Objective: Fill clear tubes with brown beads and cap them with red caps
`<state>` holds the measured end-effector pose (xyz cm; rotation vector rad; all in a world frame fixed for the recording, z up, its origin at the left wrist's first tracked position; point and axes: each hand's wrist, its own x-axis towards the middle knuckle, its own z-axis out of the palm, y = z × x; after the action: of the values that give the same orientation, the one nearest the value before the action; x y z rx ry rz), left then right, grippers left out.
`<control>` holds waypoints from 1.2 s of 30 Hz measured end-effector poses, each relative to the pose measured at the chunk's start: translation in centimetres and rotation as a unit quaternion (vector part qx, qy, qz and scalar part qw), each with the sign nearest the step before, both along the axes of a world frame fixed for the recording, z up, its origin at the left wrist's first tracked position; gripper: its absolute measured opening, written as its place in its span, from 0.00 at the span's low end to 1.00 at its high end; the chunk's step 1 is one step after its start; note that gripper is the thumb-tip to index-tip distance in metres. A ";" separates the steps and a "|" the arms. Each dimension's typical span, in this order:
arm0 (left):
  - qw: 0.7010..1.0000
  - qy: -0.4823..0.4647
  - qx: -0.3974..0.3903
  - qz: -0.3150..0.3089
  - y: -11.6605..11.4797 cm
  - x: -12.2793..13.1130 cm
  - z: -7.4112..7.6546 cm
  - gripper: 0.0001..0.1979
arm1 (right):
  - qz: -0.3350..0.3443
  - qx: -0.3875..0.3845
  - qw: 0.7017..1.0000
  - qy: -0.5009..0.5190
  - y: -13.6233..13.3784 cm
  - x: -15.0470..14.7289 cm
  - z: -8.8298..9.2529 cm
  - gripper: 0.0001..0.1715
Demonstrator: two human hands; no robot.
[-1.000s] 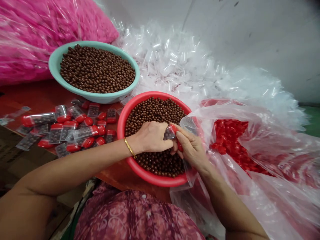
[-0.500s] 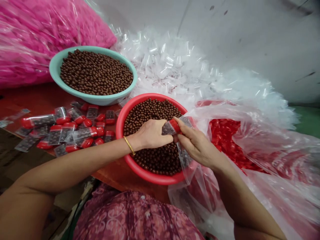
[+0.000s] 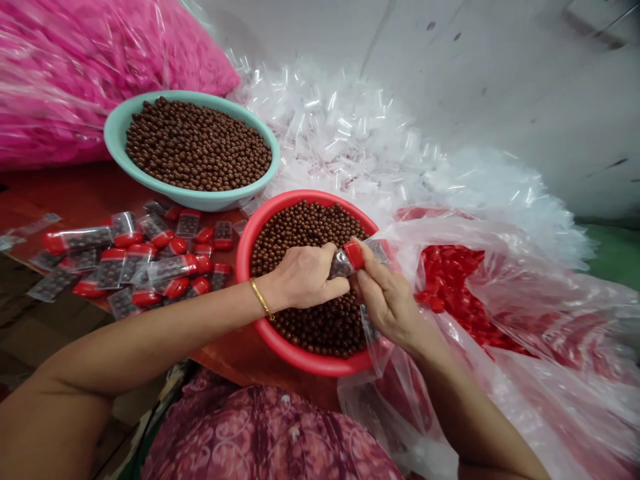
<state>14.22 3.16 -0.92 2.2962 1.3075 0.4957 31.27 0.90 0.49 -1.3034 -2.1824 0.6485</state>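
Over a red basin (image 3: 320, 365) of small brown balls (image 3: 310, 227), my two hands meet on one small clear plastic box (image 3: 341, 265) with dark contents. My left hand (image 3: 305, 277), with a gold bangle at the wrist, is closed around the box's clear body. The fingers and thumb of my right hand (image 3: 387, 290) pinch the red cap (image 3: 354, 255) at its other end. The cap sits on the box; whether it is fully seated I cannot tell. My left fingertips are hidden behind the box.
Left of the basin lies a pile of filled, red-capped boxes (image 3: 150, 263). A turquoise basin (image 3: 113, 137) of brown balls stands behind. Clear empty boxes (image 3: 340, 133) are heaped against the wall. At right, a plastic bag (image 3: 540, 287) holds red caps (image 3: 450, 273); a pink-filled bag (image 3: 100, 73) stands far left.
Both hands stay on the box, with a slight shift of the right fingers that leaves more of the red cap showing. The whole view has moved a little.
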 end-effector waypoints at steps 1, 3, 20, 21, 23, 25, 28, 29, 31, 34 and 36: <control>1.000 0.006 -0.001 -0.002 -0.1 0.0 0.0 0.18 | 0.006 0.021 1.000 -0.014 -0.1 0.0 0.0 0.28; 1.000 0.015 -0.003 -0.004 -0.2 -0.1 0.0 0.19 | 0.012 0.025 0.999 -0.027 -0.3 0.0 0.1 0.28; 0.997 0.060 0.034 -0.018 -0.7 0.0 -0.5 0.16 | 0.005 -0.007 0.999 -0.049 -0.7 0.2 -0.1 0.24; 0.997 0.062 0.035 -0.017 -0.8 0.0 -0.5 0.16 | 0.011 0.003 0.998 -0.068 -0.8 0.3 -0.1 0.24; 0.997 0.064 0.035 -0.020 -0.9 0.0 -0.5 0.16 | 0.014 0.036 0.992 -0.116 -0.9 0.6 -0.3 0.25; 0.997 0.066 0.032 -0.027 -0.9 0.1 -0.5 0.15 | 0.012 0.069 0.983 -0.169 -0.9 0.8 -0.6 0.26; 0.997 0.066 0.028 -0.032 -1.0 0.1 -0.5 0.15 | 0.020 0.100 0.972 -0.214 -1.0 1.0 -0.8 0.27; 0.997 0.067 0.027 -0.032 -1.0 0.1 -0.5 0.15 | 0.027 0.106 0.969 -0.220 -1.0 1.0 -0.7 0.27; 0.997 0.068 0.026 -0.035 -1.1 0.1 -0.4 0.15 | 0.045 0.114 0.966 -0.227 -1.1 1.0 -0.6 0.26; 0.997 0.063 0.028 -0.045 -1.2 0.2 -0.4 0.15 | 0.063 0.123 0.962 -0.237 -1.4 1.2 -0.1 0.26; 0.996 0.061 0.031 -0.054 -1.3 0.3 -0.4 0.14 | 0.063 0.133 0.958 -0.247 -1.7 1.3 0.0 0.26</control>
<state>14.56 1.89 -1.28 2.4679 1.2301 0.3711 32.57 -0.85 0.54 -1.2875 -2.6535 0.0575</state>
